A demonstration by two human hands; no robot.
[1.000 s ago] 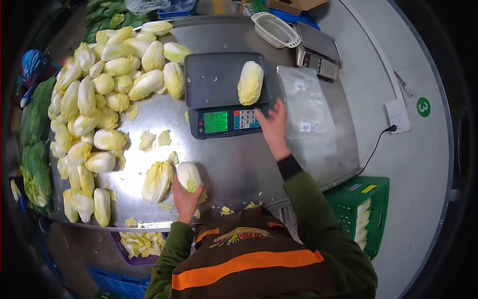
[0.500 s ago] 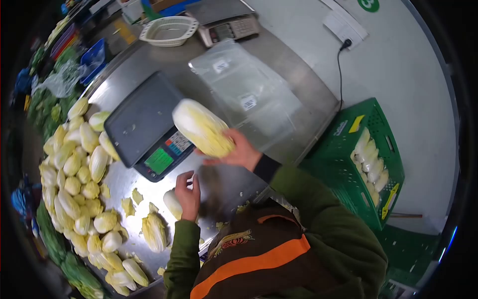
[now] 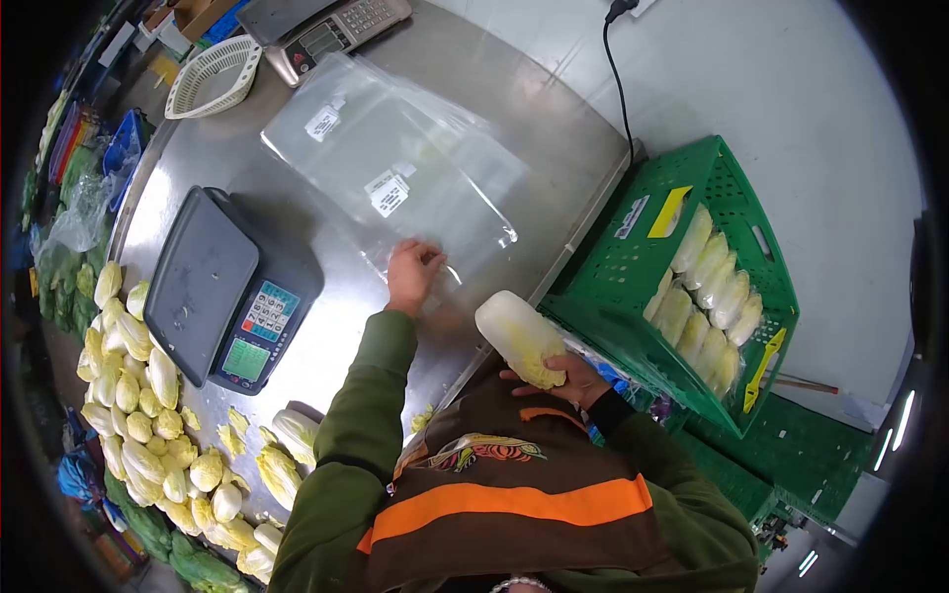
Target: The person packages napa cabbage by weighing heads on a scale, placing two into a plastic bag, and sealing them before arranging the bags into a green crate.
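Observation:
A pale napa cabbage [image 3: 519, 334] is in my right hand [image 3: 576, 381], held by its leafy yellow end close to my apron, with the white base pointing up and left. My left hand [image 3: 413, 273] is at the near edge of a stack of clear plastic bags [image 3: 435, 148] with white labels. Its fingers are curled and pinch the edge of a bag. Left of the bags stands a digital scale [image 3: 203, 287] with a bare dark tray. Two more napa cabbages [image 3: 280, 474] lie on the steel table near my left sleeve.
A large heap of napa cabbages [image 3: 148, 425] covers the table's left side. At right, a green crate [image 3: 633, 287] holds several wrapped cabbages [image 3: 730, 298]. A white basket [image 3: 213, 77] and a second scale [image 3: 336, 35] stand at the far end. A black cable [image 3: 618, 89] hangs by the wall.
My right hand has carried the napa cabbage from beside the scale back toward my body and the crate. My left hand has moved from the table's near side up to the plastic bags.

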